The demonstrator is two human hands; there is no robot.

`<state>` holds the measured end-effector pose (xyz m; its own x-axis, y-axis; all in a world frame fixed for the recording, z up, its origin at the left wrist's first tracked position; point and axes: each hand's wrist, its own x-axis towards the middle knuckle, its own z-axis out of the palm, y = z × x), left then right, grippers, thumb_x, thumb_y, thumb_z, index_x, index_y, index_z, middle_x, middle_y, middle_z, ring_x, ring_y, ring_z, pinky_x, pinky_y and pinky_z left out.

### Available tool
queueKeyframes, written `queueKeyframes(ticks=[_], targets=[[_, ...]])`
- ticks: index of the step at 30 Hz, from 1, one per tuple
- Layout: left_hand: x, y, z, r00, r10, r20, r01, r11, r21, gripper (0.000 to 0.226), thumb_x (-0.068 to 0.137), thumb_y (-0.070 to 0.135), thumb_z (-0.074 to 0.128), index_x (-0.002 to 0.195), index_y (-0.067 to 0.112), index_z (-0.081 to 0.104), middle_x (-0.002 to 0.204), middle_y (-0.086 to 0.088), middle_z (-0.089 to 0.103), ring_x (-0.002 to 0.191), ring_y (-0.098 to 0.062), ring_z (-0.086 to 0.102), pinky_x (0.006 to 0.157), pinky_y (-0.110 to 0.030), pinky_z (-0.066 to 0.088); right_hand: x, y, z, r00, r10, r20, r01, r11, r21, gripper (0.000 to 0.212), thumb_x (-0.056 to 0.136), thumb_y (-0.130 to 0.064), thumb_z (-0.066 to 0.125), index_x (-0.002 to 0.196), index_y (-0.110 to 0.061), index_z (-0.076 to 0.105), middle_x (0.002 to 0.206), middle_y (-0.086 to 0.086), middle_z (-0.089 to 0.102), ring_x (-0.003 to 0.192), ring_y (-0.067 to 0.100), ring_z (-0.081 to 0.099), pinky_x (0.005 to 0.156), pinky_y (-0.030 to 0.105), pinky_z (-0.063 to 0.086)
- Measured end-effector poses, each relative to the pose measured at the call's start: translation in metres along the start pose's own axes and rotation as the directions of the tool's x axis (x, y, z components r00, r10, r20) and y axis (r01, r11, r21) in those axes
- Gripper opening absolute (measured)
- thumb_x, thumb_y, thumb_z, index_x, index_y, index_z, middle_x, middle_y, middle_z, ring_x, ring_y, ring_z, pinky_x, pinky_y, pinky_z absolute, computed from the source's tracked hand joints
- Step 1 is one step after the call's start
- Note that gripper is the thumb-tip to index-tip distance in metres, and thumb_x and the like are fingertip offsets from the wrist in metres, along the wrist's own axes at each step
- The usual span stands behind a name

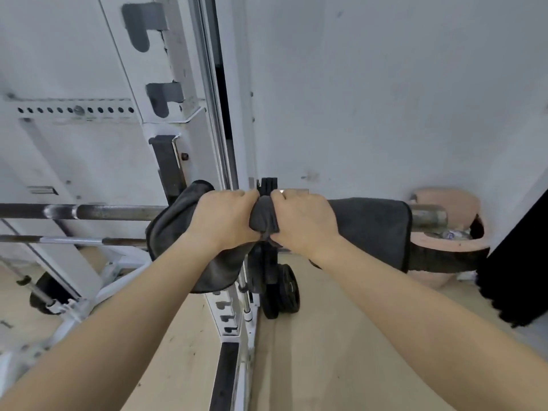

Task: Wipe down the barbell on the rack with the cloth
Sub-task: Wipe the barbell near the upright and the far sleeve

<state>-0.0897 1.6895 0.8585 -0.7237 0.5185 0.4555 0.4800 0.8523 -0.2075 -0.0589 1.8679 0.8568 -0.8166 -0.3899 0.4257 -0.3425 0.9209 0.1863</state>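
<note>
Gripping with both hands at mid-frame: left hand [225, 218] and right hand [305, 221] sit knuckle to knuckle, fingers curled down over the cloth [370, 226] and clamping it onto the barbell [118, 212]. The bar runs level across the middle of the frame, from the left edge to its bare end [430, 216] at the right. It crosses the white rack [166, 114] upright just left of centre.

The cloth covers the bar from the upright out toward that bare end. It's bunched into a knot between the two hands, and a loose flap hangs below the left wrist.

My read is mid-wipe. The shaft to the left and the end stub are uncovered, and I can't tell if they're clean.

Risks as I see them:
- The bunch between the hands sits right in front of a black bracket [267, 185] by the upright. Sliding left could snag the fabric there and pull it out of the grip.
- The hanging flap could catch on the lower bar [74, 241] or on rack hardware.
- With both hands bearing down on the same spot, the bar may roll or shift in its supports. I can't see how it's seated.
- Sliding right past the end would drop the cloth toward the pink tub [444, 200].

I'd spread the hands apart before stroking.
</note>
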Motion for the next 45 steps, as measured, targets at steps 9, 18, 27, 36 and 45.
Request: queueKeyframes(ticks=[9, 18, 27, 36, 45], targets=[[0.041, 0.075, -0.010, 0.993, -0.025, 0.116, 0.027, 0.999, -0.022, 0.055, 0.064, 0.075, 0.052, 0.099, 0.032, 0.052, 0.072, 0.011, 0.061, 0.064, -0.019, 0.061, 0.059, -0.032, 0.049, -0.072, 0.121, -0.001, 0.996, 0.050, -0.078, -0.057, 0.995, -0.087, 0.046, 0.077, -0.055, 0.064, 0.108, -0.021, 0.060, 0.087, 0.001, 0.067, 0.073, 0.025, 0.064, 0.062, 0.034, 0.048], [0.070, 0.142, 0.003, 0.997, 0.069, -0.033, -0.071, 0.995, -0.072, 0.047, 0.072, 0.065, 0.058, 0.090, 0.022, 0.055, 0.070, 0.008, 0.059, 0.058, -0.017, 0.057, 0.051, -0.029, 0.038, -0.090, 0.163, -0.016, 0.983, 0.178, 0.045, -0.177, 0.984, -0.011, 0.043, 0.071, -0.065, 0.061, 0.096, -0.031, 0.059, 0.082, -0.010, 0.066, 0.070, 0.015, 0.062, 0.053, 0.026, 0.029], [0.002, 0.012, 0.002, 0.996, 0.000, -0.088, 0.001, 1.000, 0.014, 0.043, 0.070, 0.057, 0.062, 0.087, 0.019, 0.055, 0.070, 0.005, 0.059, 0.059, -0.020, 0.058, 0.054, -0.031, 0.045, 0.005, 0.014, -0.005, 1.000, -0.020, 0.021, 0.018, 0.998, 0.060, 0.032, 0.079, -0.048, 0.066, 0.092, -0.022, 0.053, 0.075, -0.005, 0.056, 0.058, 0.019, 0.051, 0.050, 0.029, 0.032], [0.028, 0.006, -0.024, 0.899, -0.138, 0.416, 0.141, 0.990, 0.025, 0.039, 0.068, 0.057, 0.067, 0.091, 0.028, 0.057, 0.072, 0.008, 0.060, 0.058, -0.014, 0.055, 0.058, -0.030, 0.048, -0.016, 0.014, 0.022, 0.957, -0.128, -0.258, 0.092, 0.985, -0.147, 0.035, 0.088, -0.017, 0.060, 0.121, -0.008, 0.055, 0.098, 0.009, 0.064, 0.081, 0.029, 0.062, 0.072, 0.041, 0.052], [0.003, 0.010, 0.004, 0.998, -0.067, 0.009, 0.066, 0.993, 0.096, 0.033, 0.076, 0.048, 0.066, 0.085, 0.019, 0.053, 0.070, 0.004, 0.058, 0.060, -0.021, 0.057, 0.052, -0.032, 0.044, 0.035, 0.023, -0.021, 0.905, -0.066, 0.419, -0.052, 0.964, 0.263, 0.036, 0.069, -0.047, 0.072, 0.083, -0.021, 0.051, 0.077, -0.003, 0.061, 0.069, 0.020, 0.062, 0.058, 0.032, 0.048]])
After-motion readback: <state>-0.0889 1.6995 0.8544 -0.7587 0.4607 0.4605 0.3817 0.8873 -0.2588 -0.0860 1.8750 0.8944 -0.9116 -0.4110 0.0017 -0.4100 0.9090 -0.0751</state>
